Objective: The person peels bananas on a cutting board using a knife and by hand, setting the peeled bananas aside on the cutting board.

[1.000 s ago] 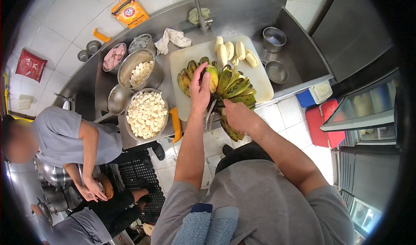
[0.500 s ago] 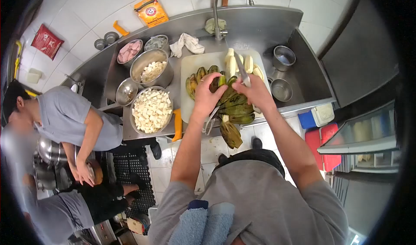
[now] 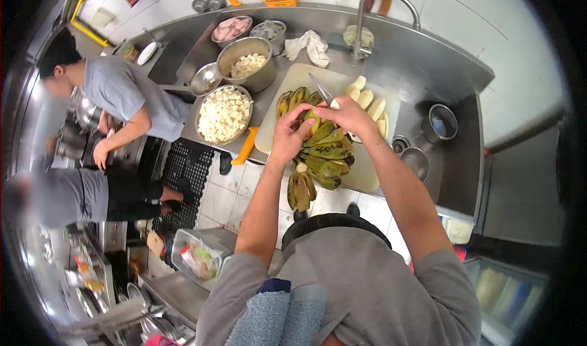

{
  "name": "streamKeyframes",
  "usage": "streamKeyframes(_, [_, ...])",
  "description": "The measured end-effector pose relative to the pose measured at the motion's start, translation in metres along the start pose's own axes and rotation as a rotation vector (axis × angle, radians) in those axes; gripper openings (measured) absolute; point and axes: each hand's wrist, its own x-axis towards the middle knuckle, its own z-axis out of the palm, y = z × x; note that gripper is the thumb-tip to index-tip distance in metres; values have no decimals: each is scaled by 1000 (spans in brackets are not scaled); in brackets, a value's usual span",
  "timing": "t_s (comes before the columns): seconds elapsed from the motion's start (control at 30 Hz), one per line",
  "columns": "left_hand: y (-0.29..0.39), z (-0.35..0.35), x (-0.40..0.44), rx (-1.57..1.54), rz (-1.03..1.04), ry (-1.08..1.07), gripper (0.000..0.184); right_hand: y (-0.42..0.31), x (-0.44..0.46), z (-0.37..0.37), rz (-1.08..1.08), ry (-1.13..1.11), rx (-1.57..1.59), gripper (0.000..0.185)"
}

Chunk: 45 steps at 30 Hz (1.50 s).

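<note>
My left hand is closed around a green plantain in a bunch of green-brown plantains. In my right hand is a knife, its blade pointing up and left over the white cutting board. Its fingers lie close beside my left fingertips, at the same plantain. Most of the bunch rests on the board, and part of it hangs past the near edge. Peeled pale plantains lie on the board's right side. The contact between the right fingers and the peel is partly hidden.
A bowl of diced white pieces and a steel pot stand left of the board. An orange handle juts over the counter edge. Behind are a white cloth and a faucet. Two people work at left.
The view has turned, shifting the counter. My right hand has come closer to my left, and the knife blade has swung from beside the peeled plantains to pointing up and left.
</note>
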Motion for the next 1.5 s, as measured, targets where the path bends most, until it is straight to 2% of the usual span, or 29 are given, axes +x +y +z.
streamKeyframes(0.1, [6,6,-7,10,-38,62,29,17,7,-1,-52,-73,102,40])
streamKeyframes(0.2, [8,15,-14,34,-32,112,28,36,18,12,-91,-77,412,37])
streamKeyframes(0.33, [-2,21,-11,16,61,141,28,29,5,11,-56,-61,404,26])
streamKeyframes(0.37, [-5,21,-11,-19,5,141,28,24,-8,14,-65,28,362,20])
streamKeyframes(0.47, [-1,21,-10,-46,-39,159,29,46,-4,27,-676,355,-48,21])
streamKeyframes(0.5, [-3,20,-8,-108,3,136,31,38,-12,26,-637,334,-61,26])
streamKeyframes(0.6, [-7,20,-9,-160,-27,132,32,35,-12,26,-728,397,-141,26])
streamKeyframes(0.8, [-6,16,-8,-114,10,116,32,22,-16,31,-661,392,-108,20])
streamKeyframes(1.03, [-11,13,-6,-197,23,83,32,11,-15,25,-694,283,-294,22])
streamKeyframes(1.3, [-14,12,-1,-249,28,103,29,6,-2,17,-784,158,-350,24])
streamKeyframes(1.47, [-13,17,-5,-181,26,153,29,26,9,12,-654,139,-259,21])
streamKeyframes(1.5, [-13,18,-4,-225,-3,146,28,27,8,15,-616,162,-154,23])
